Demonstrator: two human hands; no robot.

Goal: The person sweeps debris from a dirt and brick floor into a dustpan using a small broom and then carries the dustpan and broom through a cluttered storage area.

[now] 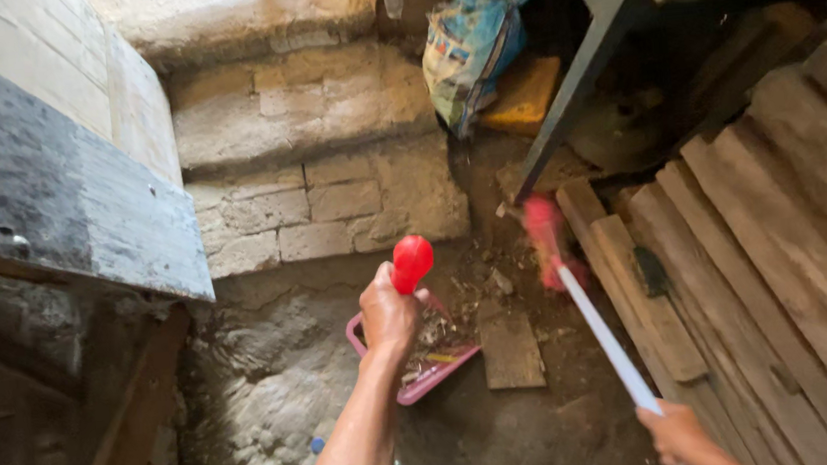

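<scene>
My left hand (pixel 388 314) grips the red handle of a pink dustpan (pixel 436 372) that rests on the dirt floor with debris and dry leaves in it. My right hand (pixel 679 436), at the bottom right, holds the white stick of a broom (pixel 602 331). The broom's red head (pixel 545 236) is blurred and sits on the floor just right of the dustpan, beside a stack of planks. A small flat wooden piece (pixel 510 349) lies between dustpan and broom stick.
Stone steps (pixel 318 161) rise ahead. A dark board (pixel 71 198) leans at the left. Stacked wooden planks (pixel 784 250) fill the right side under a metal table leg (pixel 575 89). A blue sack (pixel 472 43) and a yellow block (pixel 526 93) sit at the back.
</scene>
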